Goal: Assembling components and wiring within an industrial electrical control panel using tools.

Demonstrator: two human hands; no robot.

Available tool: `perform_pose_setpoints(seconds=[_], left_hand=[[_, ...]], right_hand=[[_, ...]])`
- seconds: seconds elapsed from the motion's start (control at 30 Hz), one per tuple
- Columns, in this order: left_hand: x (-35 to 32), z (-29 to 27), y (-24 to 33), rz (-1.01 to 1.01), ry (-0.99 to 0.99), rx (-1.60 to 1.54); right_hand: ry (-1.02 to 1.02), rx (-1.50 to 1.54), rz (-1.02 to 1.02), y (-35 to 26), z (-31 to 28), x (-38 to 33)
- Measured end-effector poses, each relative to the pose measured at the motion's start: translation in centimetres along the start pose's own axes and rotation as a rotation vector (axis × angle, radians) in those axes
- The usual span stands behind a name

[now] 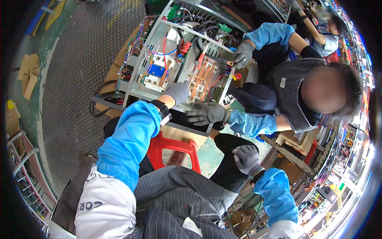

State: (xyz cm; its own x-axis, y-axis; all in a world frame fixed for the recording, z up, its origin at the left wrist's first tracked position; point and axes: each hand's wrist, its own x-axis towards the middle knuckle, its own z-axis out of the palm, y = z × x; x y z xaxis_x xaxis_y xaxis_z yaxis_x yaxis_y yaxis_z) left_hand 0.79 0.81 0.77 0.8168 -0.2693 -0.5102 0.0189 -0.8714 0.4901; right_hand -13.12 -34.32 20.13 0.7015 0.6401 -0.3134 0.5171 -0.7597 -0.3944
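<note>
1 grey-gloved left hand [178,93], grip unclear, beside flat copper bars [206,71]; gloved right hand [246,159] loosely fisted.

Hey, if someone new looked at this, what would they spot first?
Probably the open metal box at top centre, packed with wires and bright copper bars, with the wearer's gray-gloved left hand at its near side. Next might come the wearer's bright blue left sleeve, left of centre, and the red stool just below the box.
</note>
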Motion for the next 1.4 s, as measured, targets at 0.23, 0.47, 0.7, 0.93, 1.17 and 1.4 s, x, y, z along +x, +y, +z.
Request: perform_pose_setpoints(seconds=[0.23, 0.47, 0.7, 0.93, 1.17, 1.4], left_hand=[[-0.3, 0.1, -0.1, 0.004, 0.022, -0.012], [-0.1, -0.1, 0.0, 0.019, 0.011, 0.004], [0.6, -1.3, 0.2, 0.006, 0.025, -0.007], [0.8, -1.8, 0.2, 0.02, 0.025, -0.026], [1.1, -2.2, -0.2, 0.026, 0.013, -0.06], [1.7, -2.2, -0.7, 0.079, 0.082, -0.105]], right_hand=[[0.002, 0.009, 0.004, -0.3, 0.0, 0.0], [-0.002, 0.005, 0.002, -0.2, -0.1, 0.0], [0.004, -0.009, 0.006, 0.0, -0.4, 0.7], [0.026, -0.011, -0.003, 0.3, -0.1, 0.6], [0.008, -0.031, 0.013, 0.5, -0.6, 0.8], [0.025, -0.019, 0.03, 0.3, -0.4, 0.4]])
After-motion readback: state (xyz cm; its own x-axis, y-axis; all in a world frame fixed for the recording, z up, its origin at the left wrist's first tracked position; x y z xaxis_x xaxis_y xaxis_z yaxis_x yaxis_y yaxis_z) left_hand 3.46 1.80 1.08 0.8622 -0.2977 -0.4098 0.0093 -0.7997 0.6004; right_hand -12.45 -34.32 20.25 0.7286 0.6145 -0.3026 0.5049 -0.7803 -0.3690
